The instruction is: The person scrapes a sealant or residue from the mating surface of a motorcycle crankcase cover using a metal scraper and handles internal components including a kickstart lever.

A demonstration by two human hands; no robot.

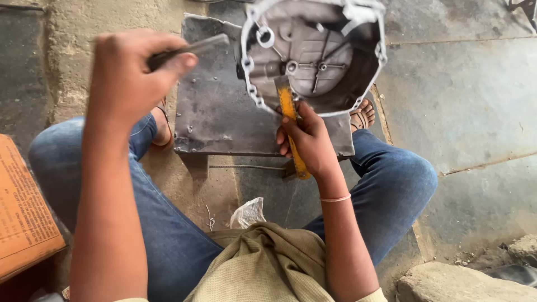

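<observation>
The fingers of the right hand (306, 140) are curled tight around the yellow handle of one hammer (292, 126). Its long axis runs nearly straight up and down the view, from about six o'clock to twelve o'clock, with the head end pointing away from the person into one grey metal cover (313, 53). That cover is a shallow, bowl-shaped casting with a ribbed inside, lying open side up at about one o'clock from the hand. It rests on one flat steel plate (215, 112), which sits between the person's knees.

The left hand (131, 72) is raised at about ten o'clock from the plate, its fingers and thumb pressed together around one dark metal rod (193, 49). The rod lies nearly level, its free end pointing toward three o'clock, near the cover's rim.

Two feet in sandals show at either side of the plate. One scrap of clear plastic (249, 212) lies on the stone floor (464, 100) near the person's lap.
</observation>
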